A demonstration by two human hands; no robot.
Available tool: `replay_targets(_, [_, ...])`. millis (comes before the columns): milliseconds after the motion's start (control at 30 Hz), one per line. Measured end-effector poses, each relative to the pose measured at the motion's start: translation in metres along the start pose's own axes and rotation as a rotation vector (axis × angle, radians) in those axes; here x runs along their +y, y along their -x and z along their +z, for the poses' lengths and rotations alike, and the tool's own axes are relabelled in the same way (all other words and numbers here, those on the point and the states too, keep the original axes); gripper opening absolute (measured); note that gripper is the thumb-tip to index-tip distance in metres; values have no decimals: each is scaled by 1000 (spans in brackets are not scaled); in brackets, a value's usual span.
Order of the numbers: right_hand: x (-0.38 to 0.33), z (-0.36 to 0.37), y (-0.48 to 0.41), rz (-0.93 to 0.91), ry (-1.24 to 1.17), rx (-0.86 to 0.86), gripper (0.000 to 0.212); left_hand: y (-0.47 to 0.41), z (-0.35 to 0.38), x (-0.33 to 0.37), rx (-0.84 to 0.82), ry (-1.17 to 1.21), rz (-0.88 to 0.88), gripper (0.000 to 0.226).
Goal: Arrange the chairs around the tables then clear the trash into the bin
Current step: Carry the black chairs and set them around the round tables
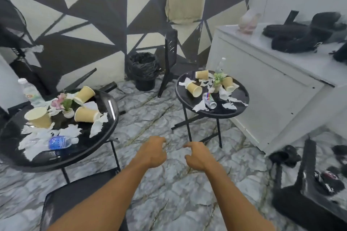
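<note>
Two round black tables carry trash. The left table (105, 135) holds paper cups (38, 118), torn white paper (69, 131), a blue-labelled bottle (59, 142) and a small flower pot. The right table (242, 107) holds more cups (195, 90), paper scraps and a crushed can (209, 100). A bin lined with a black bag (143, 69) stands against the patterned wall between them. A black chair (170, 62) stands behind the right table; another chair seat (75, 200) is below me at the left. My left hand (153, 153) and right hand (198, 155) hover over the floor, fingers curled, holding nothing.
A white cabinet (262, 84) with black bags on top fills the right side. A fallen black chair (308, 189) and dark shoes (285, 155) lie on the floor at the right. A plastic bottle (30, 90) stands at the far left. The floor is grey marble.
</note>
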State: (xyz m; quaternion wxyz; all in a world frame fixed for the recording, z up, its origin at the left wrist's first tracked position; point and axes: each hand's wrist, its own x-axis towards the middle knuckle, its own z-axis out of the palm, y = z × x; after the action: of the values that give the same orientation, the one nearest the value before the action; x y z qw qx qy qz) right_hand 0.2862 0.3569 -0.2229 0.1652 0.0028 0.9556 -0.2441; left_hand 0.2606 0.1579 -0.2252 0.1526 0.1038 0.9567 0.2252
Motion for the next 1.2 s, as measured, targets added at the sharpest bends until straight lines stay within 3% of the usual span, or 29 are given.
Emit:
replay_targets(233, [22, -48, -106, -74, -6, -16, 48, -109, -10, 19, 51, 20, -29, 49])
replay_targets(533, [16, -108, -289, -174, 67, -68, 46, -269, -34, -10, 79, 163, -144, 49])
replay_targets(733, [-33, -128, -403, -283, 91, -206, 52, -342, -86, -53, 150, 183, -283, 50])
replay_targets(933, [-98, -117, -535, -439, 86, -291, 42, -422, -132, -123, 218, 196, -458, 48])
replay_targets(1200, [-179, -118, -715, -496, 112, -456, 49, -531, -213, -219, 237, 204, -643, 48])
